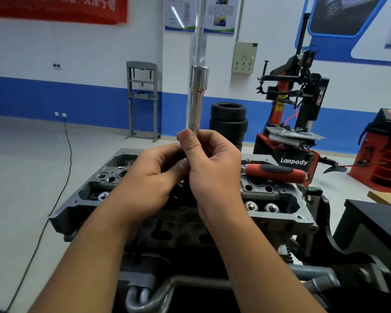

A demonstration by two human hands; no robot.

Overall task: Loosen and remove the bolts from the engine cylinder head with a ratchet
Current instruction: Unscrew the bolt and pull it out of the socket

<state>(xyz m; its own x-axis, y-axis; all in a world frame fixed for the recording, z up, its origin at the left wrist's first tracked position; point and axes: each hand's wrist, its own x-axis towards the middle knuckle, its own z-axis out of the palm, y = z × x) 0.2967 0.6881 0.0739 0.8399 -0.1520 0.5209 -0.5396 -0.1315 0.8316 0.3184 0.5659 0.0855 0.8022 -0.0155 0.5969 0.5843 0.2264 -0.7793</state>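
Observation:
Both hands hold a long chrome socket on an extension bar [196, 98] upright above the engine cylinder head [280, 195]. My right hand [212, 168] grips the socket's lower end, thumb up along it. My left hand [149, 184] pinches something at the socket's bottom; what it is stays hidden behind the fingers. The bar runs up out of the frame. A ratchet with a red and black handle [278, 172] lies on the cylinder head's far right side, apart from both hands.
The cylinder head sits on a metal engine stand [149, 290]. A black bench [375, 227] stands at the right. Behind are stacked tyres [228, 120], a tyre changer [291, 123], a red cabinet [382, 154] and a grey press frame [142, 100]. A black cable [61, 177] trails over the floor at left.

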